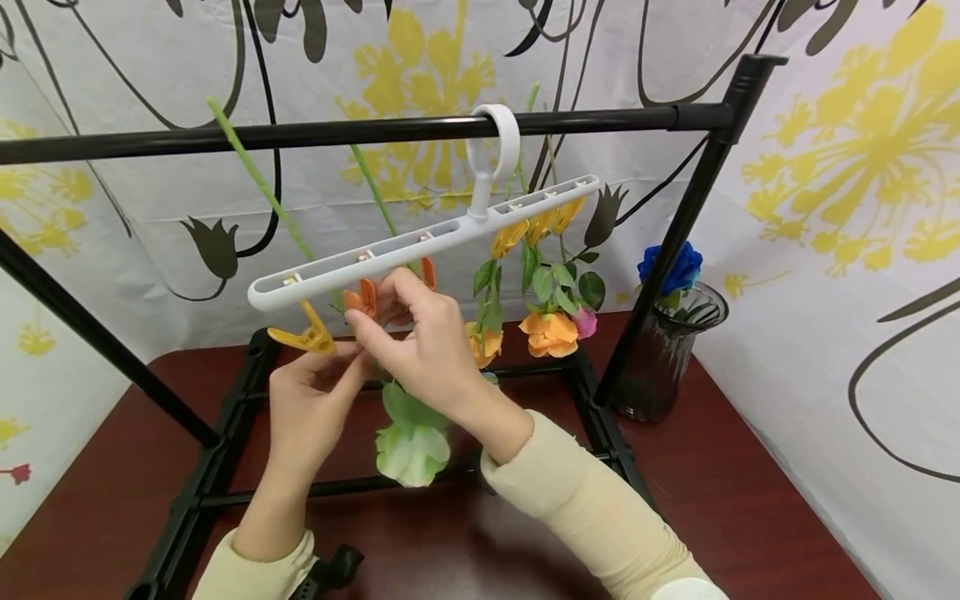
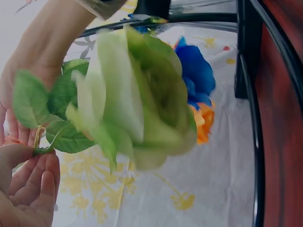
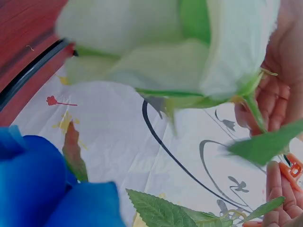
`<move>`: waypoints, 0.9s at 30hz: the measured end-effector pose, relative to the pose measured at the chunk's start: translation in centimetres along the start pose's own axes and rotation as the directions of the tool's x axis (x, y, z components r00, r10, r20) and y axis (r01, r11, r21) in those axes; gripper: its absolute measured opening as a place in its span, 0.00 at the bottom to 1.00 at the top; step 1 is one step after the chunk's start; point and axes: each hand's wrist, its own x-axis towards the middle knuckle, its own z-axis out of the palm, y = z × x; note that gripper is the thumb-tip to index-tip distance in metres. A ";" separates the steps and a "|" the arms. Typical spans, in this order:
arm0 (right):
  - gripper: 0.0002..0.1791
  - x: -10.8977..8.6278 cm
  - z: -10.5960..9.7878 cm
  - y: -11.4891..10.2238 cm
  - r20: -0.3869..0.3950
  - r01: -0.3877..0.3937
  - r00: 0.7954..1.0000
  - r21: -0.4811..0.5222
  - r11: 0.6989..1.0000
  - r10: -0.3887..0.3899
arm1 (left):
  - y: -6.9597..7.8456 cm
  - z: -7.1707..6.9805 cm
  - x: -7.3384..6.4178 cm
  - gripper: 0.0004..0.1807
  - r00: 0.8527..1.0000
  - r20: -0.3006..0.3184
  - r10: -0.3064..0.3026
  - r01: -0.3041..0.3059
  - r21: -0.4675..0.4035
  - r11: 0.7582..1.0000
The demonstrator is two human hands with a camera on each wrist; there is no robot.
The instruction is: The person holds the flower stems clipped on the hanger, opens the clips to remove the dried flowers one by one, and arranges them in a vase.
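Flower-patterned cloth (image 1: 322, 87) is seen behind the white hanger (image 1: 450, 240). Below the hanger, a leafy stem (image 2: 43, 150) is pinched by the left fingers (image 2: 34, 182) and an orange clip (image 1: 362, 298) by the right fingers (image 1: 420, 292); lower, the ruffled, pale-green rose (image 1: 412, 454) is held head-down.

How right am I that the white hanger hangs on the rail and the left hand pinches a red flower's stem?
The stem the left hand pinches belongs to a pale green flower, not red, as the left wrist view shows. The rest stands.
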 end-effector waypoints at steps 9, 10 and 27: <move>0.10 -0.2 0.1 0.5 0.026 -0.062 0.998 0.081 0.995 0.060 | -1.7 -2.3 -1.1 0.02 0.992 0.119 -0.029 0.005 0.203 0.979; 0.11 -0.2 0.1 0.6 0.029 -0.066 0.998 0.082 0.994 0.063 | -1.9 -2.8 -1.4 0.01 0.989 0.142 -0.031 -0.004 0.242 0.970; 0.15 -0.8 -1.2 0.9 0.129 -0.152 0.981 0.075 0.985 0.142 | -3.8 -11.9 -5.0 0.02 0.871 0.412 -0.266 -0.025 0.579 0.815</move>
